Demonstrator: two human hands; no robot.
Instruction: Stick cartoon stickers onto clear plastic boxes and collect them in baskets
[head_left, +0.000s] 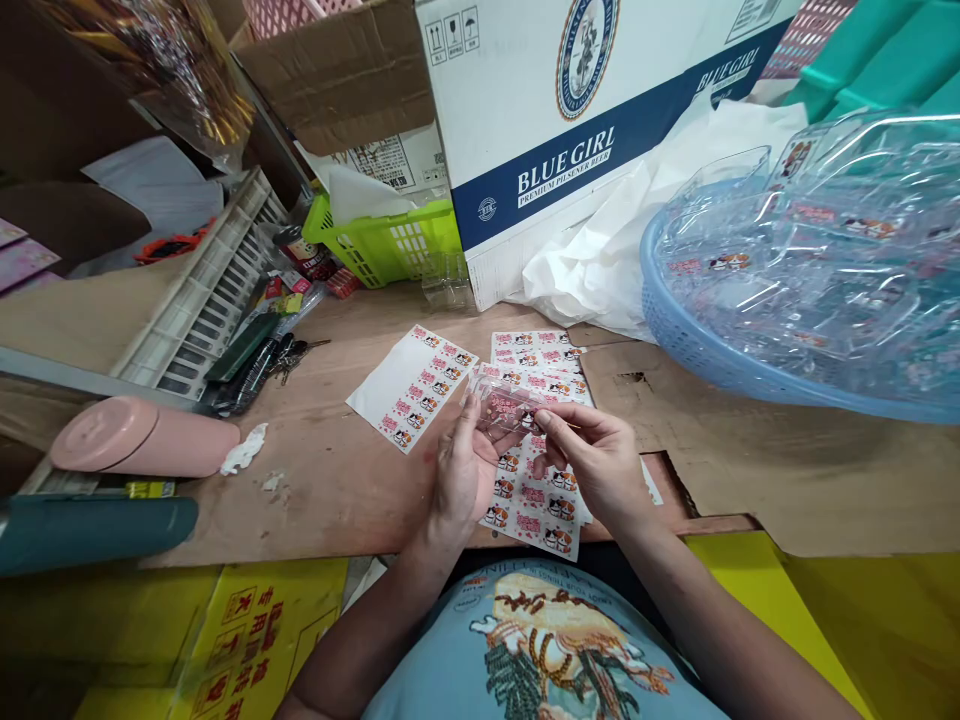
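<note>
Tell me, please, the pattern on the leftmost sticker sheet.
The sticker sheet is white, partly blank, with pink lettering and cartoon animals; head view.

From where I stand, the small case (504,408) looks like clear, glossy plastic, as do the cases (814,290) heaped in the blue basket (679,330), itself smooth plastic. The sticker sheets (531,502) are smooth paper; the desk (300,490) looks like matt, scuffed wood. The carton (517,90) is printed cardboard, the pink tumbler (154,437) smooth and softly matt, the shirt (450,670) cloth.
</note>
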